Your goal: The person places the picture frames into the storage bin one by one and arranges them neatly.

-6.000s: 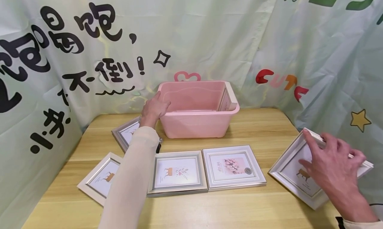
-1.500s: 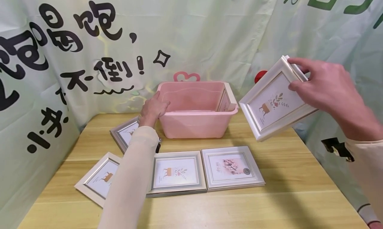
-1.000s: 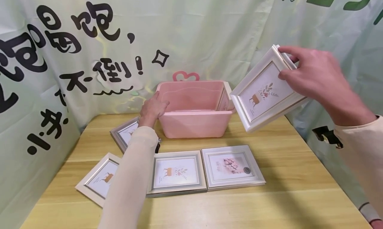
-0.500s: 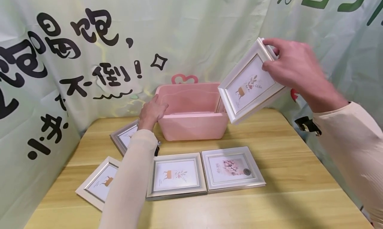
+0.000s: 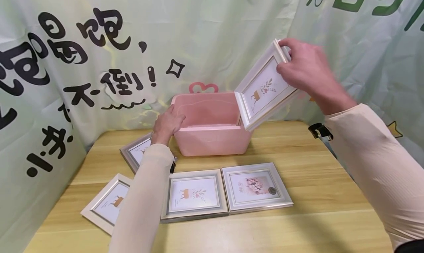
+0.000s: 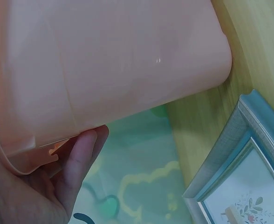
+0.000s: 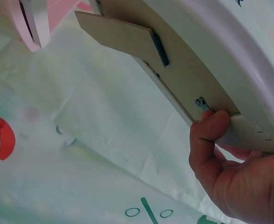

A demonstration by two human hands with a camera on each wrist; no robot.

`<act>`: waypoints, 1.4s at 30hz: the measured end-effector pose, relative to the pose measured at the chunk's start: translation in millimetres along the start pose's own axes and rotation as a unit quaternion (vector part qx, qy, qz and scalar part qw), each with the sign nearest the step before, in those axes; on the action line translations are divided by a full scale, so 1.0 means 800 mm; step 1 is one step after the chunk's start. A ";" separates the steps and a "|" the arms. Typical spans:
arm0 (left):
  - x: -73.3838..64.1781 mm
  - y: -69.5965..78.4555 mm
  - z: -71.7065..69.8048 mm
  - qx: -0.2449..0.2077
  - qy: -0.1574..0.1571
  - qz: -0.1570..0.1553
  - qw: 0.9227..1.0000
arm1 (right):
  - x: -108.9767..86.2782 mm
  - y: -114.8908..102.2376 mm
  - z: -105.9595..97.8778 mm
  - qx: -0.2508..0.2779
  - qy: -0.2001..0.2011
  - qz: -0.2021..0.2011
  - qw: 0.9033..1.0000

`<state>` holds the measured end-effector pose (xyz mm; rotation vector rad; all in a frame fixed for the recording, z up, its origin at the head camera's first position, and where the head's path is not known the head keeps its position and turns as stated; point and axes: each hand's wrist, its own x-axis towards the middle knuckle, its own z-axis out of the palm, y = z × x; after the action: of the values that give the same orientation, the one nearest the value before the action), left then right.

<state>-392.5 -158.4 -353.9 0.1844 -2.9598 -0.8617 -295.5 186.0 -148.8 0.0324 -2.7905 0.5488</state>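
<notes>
A pink plastic bin (image 5: 213,142) stands at the back of the table. My left hand (image 5: 167,123) grips its left rim; the left wrist view shows the fingers (image 6: 83,154) curled under the rim. With my right hand (image 5: 308,67) I hold a white picture frame (image 5: 263,87) by its upper corner. It is tilted, its deer-and-flower print facing me, and overlaps the bin's right end in the head view. From behind, the right wrist view shows its backing board (image 7: 186,84) and a folded-out stand (image 7: 123,35). Another frame (image 7: 38,21) stands in the bin, mostly hidden in the head view.
Two picture frames lie side by side on the table: a pale flower-print one (image 5: 285,199) and a champagne deer-print one (image 5: 223,205). At left lie a whitish frame (image 5: 96,216) and a grey-brown frame (image 5: 127,155), partly behind my left arm. A printed curtain (image 5: 205,36) hangs behind.
My right hand has lifted the white frame from the table's right side and carried it leftward to the bin's right end. The left hand has stayed on the rim.
</notes>
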 end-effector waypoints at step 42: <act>-0.002 0.001 -0.001 -0.021 -0.016 -0.014 1.000 | 0.056 0.001 0.062 0.051 -0.017 0.064 0.997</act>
<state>-391.2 -157.7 -352.6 0.2121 -2.9715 -0.9393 -352.5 170.0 -180.1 -0.1182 -2.8085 0.7270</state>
